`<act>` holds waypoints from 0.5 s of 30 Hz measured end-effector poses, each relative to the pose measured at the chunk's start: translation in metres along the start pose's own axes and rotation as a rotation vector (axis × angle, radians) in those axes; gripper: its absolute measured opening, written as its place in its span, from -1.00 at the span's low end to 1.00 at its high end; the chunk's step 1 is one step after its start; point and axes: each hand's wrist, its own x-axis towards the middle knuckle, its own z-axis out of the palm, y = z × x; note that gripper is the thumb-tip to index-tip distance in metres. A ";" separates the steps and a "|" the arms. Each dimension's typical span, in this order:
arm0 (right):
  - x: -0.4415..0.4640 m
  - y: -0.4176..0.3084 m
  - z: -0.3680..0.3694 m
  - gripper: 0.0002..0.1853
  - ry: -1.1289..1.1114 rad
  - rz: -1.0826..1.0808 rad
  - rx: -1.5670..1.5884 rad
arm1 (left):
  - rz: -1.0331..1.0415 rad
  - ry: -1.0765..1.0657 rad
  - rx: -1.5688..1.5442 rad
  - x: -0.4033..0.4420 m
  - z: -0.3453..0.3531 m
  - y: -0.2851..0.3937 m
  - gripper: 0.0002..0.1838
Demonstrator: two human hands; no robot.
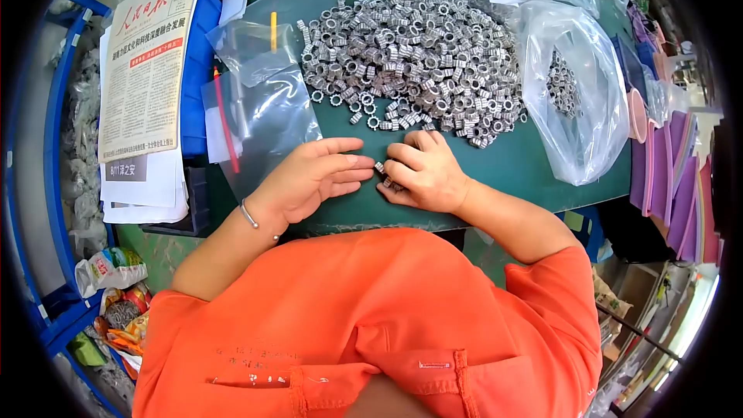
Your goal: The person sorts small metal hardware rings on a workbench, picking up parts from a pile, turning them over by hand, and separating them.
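A large heap of small grey toothed metal rings (418, 54) covers the far middle of the green table (348, 213). Just in front of it, my right hand (426, 170) curls its fingers around a few metal rings (385, 174), which show at its left side. My left hand (321, 174) lies close by with its palm turned up and its fingers stretched toward the right hand. Nothing shows on that palm. Between the hands and the heap, some loose rings (373, 121) lie along the near edge of the pile.
Clear plastic bags (263, 85) lie left of the heap. To its right sits a clear bag (576, 139) with some rings inside. A newspaper (147, 62) leans against a blue bin (197, 70) at the left. Purple stacked sheets (673, 186) stand at the far right.
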 end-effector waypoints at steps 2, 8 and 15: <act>-0.001 -0.002 -0.001 -0.70 0.017 0.052 -0.030 | -0.016 -0.020 -0.025 0.003 0.001 0.000 -0.52; -0.003 -0.005 0.000 -0.70 0.020 0.100 -0.077 | -0.034 -0.024 0.018 0.006 0.012 -0.003 -0.48; -0.009 0.007 0.004 -0.81 0.305 0.306 0.182 | -0.105 -0.178 -0.223 0.015 0.008 -0.011 -0.40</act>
